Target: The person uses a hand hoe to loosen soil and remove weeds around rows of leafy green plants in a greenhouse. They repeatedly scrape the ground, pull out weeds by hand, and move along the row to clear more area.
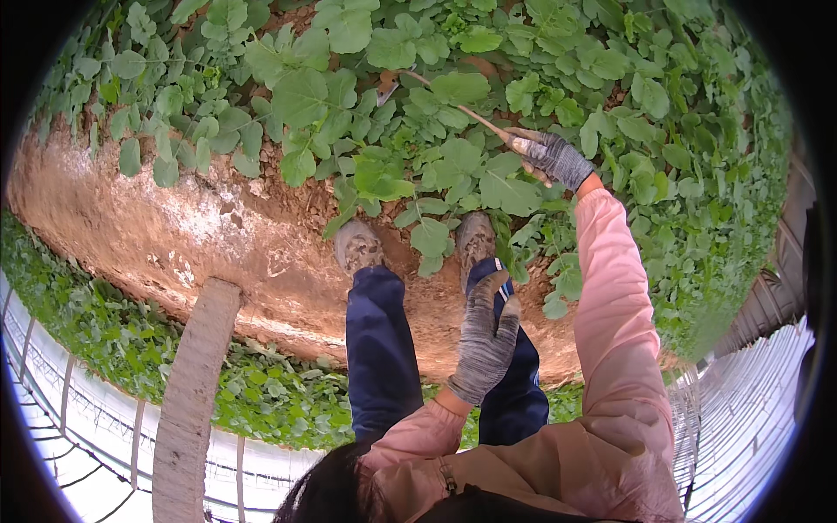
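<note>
My right hand [549, 155], in a grey work glove with soiled fingertips, grips the end of a thin wooden handle [482, 121]. The handle slants away to the left, partly behind leaves, to a metal head [387, 88] like that of a small hand hoe. Foliage covers part of that head. My left hand [485, 343] wears a matching glove and is in front of my right trouser leg, its thumb apart from the fingers. Nothing shows in it; I cannot tell whether it touches the leg. Broad-leaved green plants [444, 163] surround the tool.
Both muddy shoes [359, 245] stand at the plants' edge, on bare brown soil [274, 261]. A concrete post [196, 392] rises at the lower left. More plants [281, 399] grow behind me, beside the greenhouse's pale sheeting and thin ribs [739, 405].
</note>
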A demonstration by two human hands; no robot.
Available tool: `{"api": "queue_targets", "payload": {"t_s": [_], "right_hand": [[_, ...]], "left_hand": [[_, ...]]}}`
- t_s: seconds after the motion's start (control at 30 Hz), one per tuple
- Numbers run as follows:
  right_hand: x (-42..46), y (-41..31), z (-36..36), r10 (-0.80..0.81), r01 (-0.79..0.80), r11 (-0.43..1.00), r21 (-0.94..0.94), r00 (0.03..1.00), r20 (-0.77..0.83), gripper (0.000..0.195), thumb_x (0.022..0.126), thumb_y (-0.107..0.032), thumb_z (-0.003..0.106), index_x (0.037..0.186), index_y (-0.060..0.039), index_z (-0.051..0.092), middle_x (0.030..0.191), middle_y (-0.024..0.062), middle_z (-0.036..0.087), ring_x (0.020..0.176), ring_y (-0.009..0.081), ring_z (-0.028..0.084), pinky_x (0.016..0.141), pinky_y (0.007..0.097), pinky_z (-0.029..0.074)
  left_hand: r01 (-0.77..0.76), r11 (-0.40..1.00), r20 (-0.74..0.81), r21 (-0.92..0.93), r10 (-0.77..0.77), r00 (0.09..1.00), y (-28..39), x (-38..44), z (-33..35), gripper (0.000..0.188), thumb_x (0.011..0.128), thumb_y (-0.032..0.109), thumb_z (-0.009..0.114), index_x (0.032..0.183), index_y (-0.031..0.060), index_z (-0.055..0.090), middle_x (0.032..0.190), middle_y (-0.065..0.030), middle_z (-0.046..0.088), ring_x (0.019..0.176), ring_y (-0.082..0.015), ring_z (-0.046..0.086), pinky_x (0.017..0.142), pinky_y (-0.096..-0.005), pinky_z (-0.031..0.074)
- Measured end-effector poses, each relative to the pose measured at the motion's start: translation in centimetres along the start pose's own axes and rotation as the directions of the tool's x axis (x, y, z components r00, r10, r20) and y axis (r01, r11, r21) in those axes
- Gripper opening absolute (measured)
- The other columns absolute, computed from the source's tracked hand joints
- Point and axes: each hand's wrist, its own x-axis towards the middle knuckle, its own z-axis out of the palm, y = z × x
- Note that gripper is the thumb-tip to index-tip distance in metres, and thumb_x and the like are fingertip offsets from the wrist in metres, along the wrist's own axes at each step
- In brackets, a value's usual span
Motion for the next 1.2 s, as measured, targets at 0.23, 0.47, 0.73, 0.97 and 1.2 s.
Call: {"api": "queue_targets", "payload": {"t_s": [0.23, 0.47, 0.73, 0.97, 1.2], "right_hand": [[2.3, -1.3, 1.3, -0.062, 0.053, 0.993, -0.107, 0.995, -0.082, 0.06, 0.094, -0.049, 0.056, 0.144, -0.0186, 0.044, 0.064, -0.0017, 0.052, 0.043, 0.0066, 0.045, 0.04, 0.0233, 0.041], [4.8, 3.8, 1.9, -0.174, 0.059, 0.931, -0.36, 0.939, -0.297, 0.046, 0.098, -0.042, 0.053, 0.141, -0.0286, 0.046, 0.1, 0.0122, 0.064, 0.085, 0.0226, 0.063, 0.079, 0.0336, 0.051], [9.3, 2.8, 3.4, -0.306, 0.068, 0.819, -0.57, 0.892, -0.333, 0.05, 0.098, -0.048, 0.046, 0.144, -0.0275, 0.04, 0.129, 0.0185, 0.057, 0.112, 0.0365, 0.059, 0.094, 0.0407, 0.048], [8.8, 6.1, 3.7, -0.396, 0.115, 0.775, -0.622, 0.854, -0.336, 0.05, 0.098, -0.046, 0.047, 0.143, -0.0253, 0.04, 0.118, 0.0198, 0.062, 0.103, 0.0386, 0.062, 0.088, 0.0436, 0.05], [4.5, 7.9, 1.6, -0.263, -0.019, 0.758, -0.652, 0.906, -0.331, 0.05, 0.098, -0.044, 0.047, 0.144, -0.0263, 0.039, 0.108, 0.0197, 0.065, 0.091, 0.0367, 0.065, 0.081, 0.0412, 0.051]], "left_hand": [[-0.024, 1.0, -0.015, -0.016, 0.024, 1.0, -0.2, 0.3, -0.3, 0.036, 0.096, 0.017, 0.054, 0.128, 0.0001, 0.049, 0.123, -0.02, 0.054, 0.117, -0.035, 0.05, 0.103, -0.0405, 0.037], [-0.064, 0.997, 0.008, 0.039, 0.064, 0.998, 0.6, 0.4, -0.5, 0.036, 0.096, 0.016, 0.053, 0.129, -0.0002, 0.049, 0.122, -0.0207, 0.054, 0.115, -0.0353, 0.051, 0.102, -0.0406, 0.037], [-0.028, 0.999, -0.003, 0.019, 0.028, 1.0, 0.2, 0.5, -0.4, 0.036, 0.096, 0.015, 0.053, 0.129, -0.0015, 0.049, 0.122, -0.0211, 0.054, 0.115, -0.0352, 0.051, 0.102, -0.0401, 0.038], [0.031, 0.998, -0.006, -0.049, -0.031, 0.999, 0.3, 0.5, 0.0, 0.036, 0.097, 0.015, 0.053, 0.129, -0.001, 0.049, 0.122, -0.0214, 0.054, 0.116, -0.0335, 0.052, 0.103, -0.0387, 0.038], [-0.007, 1.0, -0.005, -0.019, 0.007, 1.0, -0.4, 0.1, 0.6, 0.037, 0.097, 0.016, 0.053, 0.129, -0.001, 0.049, 0.122, -0.0203, 0.054, 0.116, -0.0336, 0.052, 0.102, -0.0389, 0.038]]}}
